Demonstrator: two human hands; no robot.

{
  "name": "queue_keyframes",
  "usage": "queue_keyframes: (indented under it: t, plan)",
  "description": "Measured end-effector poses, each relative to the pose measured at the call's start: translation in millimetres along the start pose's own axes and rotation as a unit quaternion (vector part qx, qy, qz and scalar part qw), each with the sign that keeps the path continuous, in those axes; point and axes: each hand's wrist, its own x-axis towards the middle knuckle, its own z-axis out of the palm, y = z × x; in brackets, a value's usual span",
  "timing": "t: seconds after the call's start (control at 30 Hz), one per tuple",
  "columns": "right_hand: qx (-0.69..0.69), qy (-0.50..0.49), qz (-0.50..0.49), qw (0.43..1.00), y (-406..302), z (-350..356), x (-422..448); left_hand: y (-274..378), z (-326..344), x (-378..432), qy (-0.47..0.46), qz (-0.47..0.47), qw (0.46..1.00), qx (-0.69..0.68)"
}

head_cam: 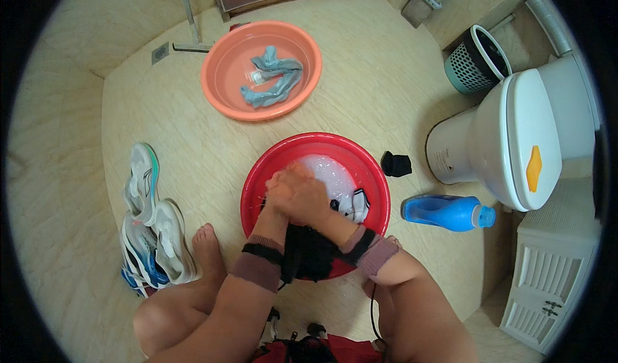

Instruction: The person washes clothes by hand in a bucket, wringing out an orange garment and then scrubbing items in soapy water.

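My left hand [279,189] and my right hand [309,199] press together over the red plastic basin [316,138]. They are blurred, and whatever may lie between them is hidden. Whitish suds [333,174] float in the basin beyond my hands. A white cloth item with dark stripes [359,207] rests in it, right of my right hand. Black fabric [311,254] fills the near side of the basin, under my wrists. On the floor just right of the basin lies a small bunched black cloth [397,164].
An orange basin [212,95] holds a wet blue-grey cloth [285,85]. A blue detergent bottle [437,212] lies right, before the toilet [490,136] and a waste basket [466,68]. Sneakers [157,223] sit left. A floor squeegee [190,47] leans near a drain [160,54].
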Motion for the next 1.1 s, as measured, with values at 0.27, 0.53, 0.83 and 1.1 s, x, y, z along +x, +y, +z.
queue_keyframes:
  t: [0.27, 0.53, 0.83, 1.1]
  plan:
    - [-0.115, -0.108, 0.430, 0.889, 97, -18, -24, 6, 40, 13, 0.096, -0.296, 0.178, -0.934]
    - [-0.174, -0.235, 0.388, 0.874, 120, 3, -24, 14, 19, 12, 0.078, -0.408, 0.176, -0.892]
    - [0.118, -0.088, 0.089, 0.985, -23, -29, 10, -15, 44, -1, 0.022, -0.178, 0.000, -0.984]
    - [-0.109, 0.014, 0.229, 0.967, 70, -41, 19, 3, -13, 0, -0.083, -0.103, 0.158, -0.979]
